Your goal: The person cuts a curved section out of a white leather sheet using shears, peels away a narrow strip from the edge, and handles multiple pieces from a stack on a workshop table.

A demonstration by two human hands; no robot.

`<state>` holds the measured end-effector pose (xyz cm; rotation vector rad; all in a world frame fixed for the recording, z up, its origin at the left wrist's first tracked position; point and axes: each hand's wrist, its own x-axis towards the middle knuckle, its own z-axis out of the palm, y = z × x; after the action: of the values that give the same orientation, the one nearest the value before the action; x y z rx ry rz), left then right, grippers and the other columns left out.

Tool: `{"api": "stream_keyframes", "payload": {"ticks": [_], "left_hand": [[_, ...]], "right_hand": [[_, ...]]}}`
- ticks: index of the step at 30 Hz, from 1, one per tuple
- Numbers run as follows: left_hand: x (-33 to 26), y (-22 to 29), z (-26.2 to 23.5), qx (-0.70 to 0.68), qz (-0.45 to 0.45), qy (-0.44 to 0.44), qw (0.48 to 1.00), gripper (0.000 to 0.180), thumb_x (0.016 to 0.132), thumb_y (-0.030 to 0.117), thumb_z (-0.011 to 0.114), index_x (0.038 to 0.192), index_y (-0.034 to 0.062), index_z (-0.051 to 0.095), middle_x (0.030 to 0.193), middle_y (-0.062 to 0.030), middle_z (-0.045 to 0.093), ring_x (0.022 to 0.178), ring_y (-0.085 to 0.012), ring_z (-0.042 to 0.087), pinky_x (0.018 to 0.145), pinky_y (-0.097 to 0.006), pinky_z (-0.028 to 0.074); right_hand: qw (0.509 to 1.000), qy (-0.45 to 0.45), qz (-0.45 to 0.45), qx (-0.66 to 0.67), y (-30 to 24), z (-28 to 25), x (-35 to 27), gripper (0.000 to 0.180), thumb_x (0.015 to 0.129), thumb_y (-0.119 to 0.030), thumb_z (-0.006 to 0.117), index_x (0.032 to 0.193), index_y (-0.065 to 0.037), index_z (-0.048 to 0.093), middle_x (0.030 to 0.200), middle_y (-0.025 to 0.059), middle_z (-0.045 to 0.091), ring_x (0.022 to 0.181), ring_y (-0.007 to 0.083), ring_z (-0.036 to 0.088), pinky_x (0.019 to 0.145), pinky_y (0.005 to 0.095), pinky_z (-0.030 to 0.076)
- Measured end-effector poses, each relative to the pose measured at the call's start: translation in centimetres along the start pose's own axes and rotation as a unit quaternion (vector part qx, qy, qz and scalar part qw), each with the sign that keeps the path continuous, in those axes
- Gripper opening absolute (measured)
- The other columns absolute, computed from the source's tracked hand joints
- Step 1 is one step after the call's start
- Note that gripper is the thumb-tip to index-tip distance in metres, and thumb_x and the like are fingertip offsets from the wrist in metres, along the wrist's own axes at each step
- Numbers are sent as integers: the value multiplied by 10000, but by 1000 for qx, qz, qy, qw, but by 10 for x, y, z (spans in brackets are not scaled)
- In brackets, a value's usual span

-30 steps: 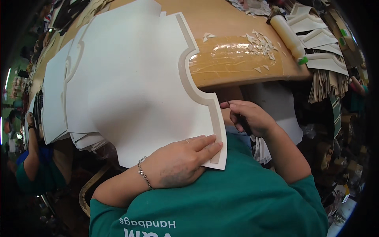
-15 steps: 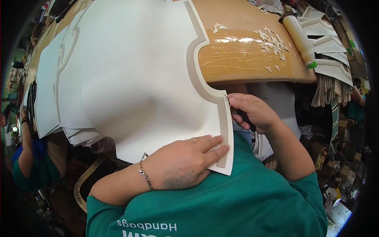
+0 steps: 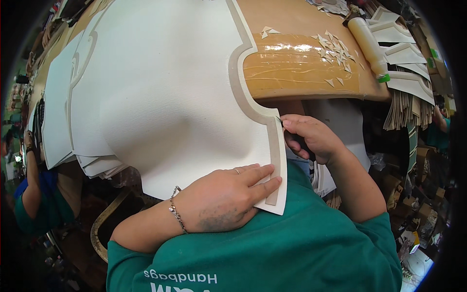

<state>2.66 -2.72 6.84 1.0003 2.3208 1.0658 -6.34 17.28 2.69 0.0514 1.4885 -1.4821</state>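
Right hand (image 3: 315,138): fingers curled round a dark tool (image 3: 304,145), mostly hidden by my palm, so can't tell what type. Its thin tip is at the upper right corner of the panel's (image 3: 170,92) near flap, thumb right there too. Touching or just beside the edge, can't tell.

Left hand (image 3: 227,199): laid over the panel's lower right corner, fingers extended, two tips on the beige strip (image 3: 274,146). Thumb's hidden, so can't tell if I'm pinching or only pressing.

Panel runs from the table (image 3: 292,14) down to my shirt (image 3: 272,238), near end past the table edge.

Risks, my read:
- Flap corner flexes. My hold is at the lower corner, the tip is at the upper one, and I see no table under that stretch. Push with the tip and the edge could dip or skid.
- Nicked strip. Its end of the curve sits close to the tip; a slip inward could score or lift it.
- Thumb hit. If that tip is sharp, little margin.
- Panel creep. Middle looks dished; if my left eases off, it could slide toward me.

Scraps (image 3: 335,53) and bottle (image 3: 368,48) sit well apart, low concern.
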Motion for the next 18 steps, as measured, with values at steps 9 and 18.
{"api": "stream_keyframes", "payload": {"ticks": [9, 18], "left_hand": [[-1, -1, 2, 5, 2, 0, 1000, 486, 672, 74, 568, 1141, 18, 453, 1138, -191, 464, 996, -309, 506, 812, -342, 454], [-2, -3, 2, 8, 19, 4, 1000, 503, 663, 72, 570, 1145, 1, 445, 1141, -204, 458, 1005, -311, 502, 841, -345, 437]], "right_hand": [[1000, 3, 15, 1, -3, 2, -2, 229, 840, -217, 400, 750, -35, 506, 547, -7, 431, 391, 48, 340, 311, 176, 293], [999, 15, 31, 5, -3, 3, 9, 222, 842, -230, 406, 785, -40, 508, 571, 5, 432, 410, 56, 351, 312, 188, 294]]}}
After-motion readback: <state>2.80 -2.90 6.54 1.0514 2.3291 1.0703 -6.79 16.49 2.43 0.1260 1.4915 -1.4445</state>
